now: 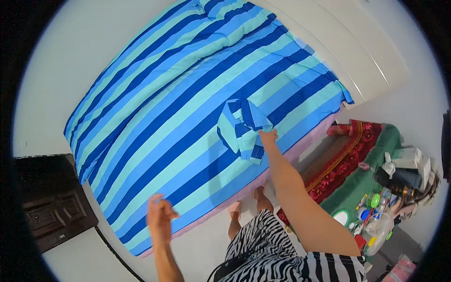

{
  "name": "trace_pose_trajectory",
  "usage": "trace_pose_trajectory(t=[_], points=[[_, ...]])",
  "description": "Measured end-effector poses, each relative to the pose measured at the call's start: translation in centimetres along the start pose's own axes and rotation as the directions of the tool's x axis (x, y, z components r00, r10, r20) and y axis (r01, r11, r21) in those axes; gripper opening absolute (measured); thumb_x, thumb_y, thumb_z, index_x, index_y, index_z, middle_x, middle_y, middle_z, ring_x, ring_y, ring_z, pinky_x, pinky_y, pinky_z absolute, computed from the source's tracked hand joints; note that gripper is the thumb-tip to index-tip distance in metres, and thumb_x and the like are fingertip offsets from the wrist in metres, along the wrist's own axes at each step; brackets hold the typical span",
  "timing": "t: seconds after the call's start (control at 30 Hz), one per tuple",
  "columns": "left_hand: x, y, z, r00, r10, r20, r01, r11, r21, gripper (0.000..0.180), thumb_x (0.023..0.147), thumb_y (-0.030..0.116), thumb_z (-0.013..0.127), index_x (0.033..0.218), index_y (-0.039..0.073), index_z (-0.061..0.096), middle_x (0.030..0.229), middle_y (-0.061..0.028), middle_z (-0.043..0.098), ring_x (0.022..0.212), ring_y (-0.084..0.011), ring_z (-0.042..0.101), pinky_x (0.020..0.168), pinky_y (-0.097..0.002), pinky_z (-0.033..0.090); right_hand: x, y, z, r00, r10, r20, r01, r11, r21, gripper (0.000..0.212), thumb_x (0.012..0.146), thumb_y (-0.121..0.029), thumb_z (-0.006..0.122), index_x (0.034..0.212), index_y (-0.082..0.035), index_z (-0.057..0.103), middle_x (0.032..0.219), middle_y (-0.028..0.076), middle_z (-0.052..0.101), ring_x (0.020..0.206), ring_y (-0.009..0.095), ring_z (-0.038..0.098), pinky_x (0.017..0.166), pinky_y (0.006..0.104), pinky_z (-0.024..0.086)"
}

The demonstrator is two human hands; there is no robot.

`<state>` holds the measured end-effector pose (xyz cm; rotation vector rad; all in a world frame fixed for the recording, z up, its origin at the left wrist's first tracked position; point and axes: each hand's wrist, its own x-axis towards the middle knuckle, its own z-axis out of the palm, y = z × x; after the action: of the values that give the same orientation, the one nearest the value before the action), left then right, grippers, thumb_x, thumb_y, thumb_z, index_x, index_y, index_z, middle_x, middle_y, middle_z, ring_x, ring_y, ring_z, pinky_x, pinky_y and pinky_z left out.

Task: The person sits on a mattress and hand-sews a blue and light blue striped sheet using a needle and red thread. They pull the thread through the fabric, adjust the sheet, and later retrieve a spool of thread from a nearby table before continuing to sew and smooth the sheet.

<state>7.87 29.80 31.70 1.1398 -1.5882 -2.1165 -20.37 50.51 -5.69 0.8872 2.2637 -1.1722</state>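
Observation:
A striped sheet (178,127) in dark blue, light blue and mint covers the bed in front of me. On it, right of the middle, lies a crumpled cloth (242,124) with the same stripes; I cannot tell if it is a separate piece. My right hand (268,137) reaches out over the bed with its fingers closed on the near right edge of this cloth. My left hand (161,211) is raised above the bed's near left part. It is slightly blurred, with loosely bent fingers, the thumb apart and nothing held.
Pink bedding (296,151) shows along the bed's near edge. To the right stands a table with a green and red cover (331,174), crowded with bottles, a box and small items. A dark brown wooden cabinet (58,207) is at the left. My feet stand close by the bed.

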Motion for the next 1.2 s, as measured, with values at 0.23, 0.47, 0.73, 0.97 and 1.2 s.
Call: trace_pose_trajectory(t=[0.23, 0.47, 0.73, 0.97, 1.2], points=[[8.8, -15.9, 9.1, 0.864, -0.503, -0.029, 0.503, 0.864, -0.009, 0.056, 0.085, 0.043, 0.054, 0.129, 0.014, 0.034, 0.126, -0.0141, 0.039, 0.109, -0.0283, 0.046, 0.084, -0.0450, 0.044, 1.9, -1.0, 2.6, 0.893, -0.210, 0.399, 0.208, 0.977, 0.049, 0.033, 0.070, -0.020, 0.062, 0.093, 0.004, 0.059, 0.094, 0.019, 0.062, 0.086, 0.028, 0.060, 0.074, 0.0392, 0.046], [16.5, -21.4, 15.3, 0.920, -0.392, -0.003, 0.367, 0.863, -0.348, 0.028, 0.082, 0.014, 0.058, 0.109, 0.006, 0.055, 0.102, -0.0076, 0.061, 0.095, -0.0224, 0.058, 0.084, -0.0399, 0.046, -6.9, -8.7, -11.1, -0.121, -0.084, 0.989, 0.632, 0.762, 0.142, 0.044, 0.083, -0.035, 0.058, 0.105, 0.003, 0.052, 0.101, 0.017, 0.057, 0.086, 0.023, 0.058, 0.073, 0.0353, 0.047], [16.2, -16.5, 19.2, 0.909, -0.409, -0.078, 0.390, 0.902, -0.187, 0.038, 0.072, 0.003, 0.061, 0.109, 0.006, 0.052, 0.093, -0.0054, 0.062, 0.085, -0.0215, 0.059, 0.080, -0.0363, 0.047, 27.2, 4.4, -29.5, 0.927, -0.223, 0.301, 0.235, 0.972, -0.005, 0.073, 0.077, -0.010, 0.054, 0.139, -0.003, 0.016, 0.132, 0.020, 0.036, 0.117, 0.033, 0.039, 0.096, 0.0409, 0.035], [16.8, -11.5, 6.6, 0.936, -0.156, -0.317, 0.187, 0.980, 0.068, 0.039, 0.072, 0.004, 0.062, 0.109, 0.006, 0.051, 0.094, -0.0065, 0.061, 0.081, -0.0200, 0.059, 0.076, -0.0340, 0.048, 20.5, 2.9, -27.8, 0.901, -0.429, 0.074, 0.413, 0.791, -0.452, 0.065, 0.074, -0.004, 0.052, 0.133, 0.003, 0.025, 0.132, 0.029, 0.029, 0.119, 0.044, 0.033, 0.100, 0.0433, 0.031], [20.9, -6.6, -7.4, 0.847, 0.276, -0.453, 0.116, 0.737, 0.666, 0.062, 0.066, 0.013, 0.068, 0.120, -0.002, 0.040, 0.100, -0.0165, 0.059, 0.089, -0.0283, 0.057, 0.081, -0.0342, 0.044, 11.7, -1.7, -19.4, 0.827, -0.497, 0.264, 0.563, 0.747, -0.355, 0.062, 0.072, -0.002, 0.054, 0.129, 0.004, 0.030, 0.125, 0.026, 0.033, 0.111, 0.041, 0.040, 0.094, 0.0420, 0.036]])
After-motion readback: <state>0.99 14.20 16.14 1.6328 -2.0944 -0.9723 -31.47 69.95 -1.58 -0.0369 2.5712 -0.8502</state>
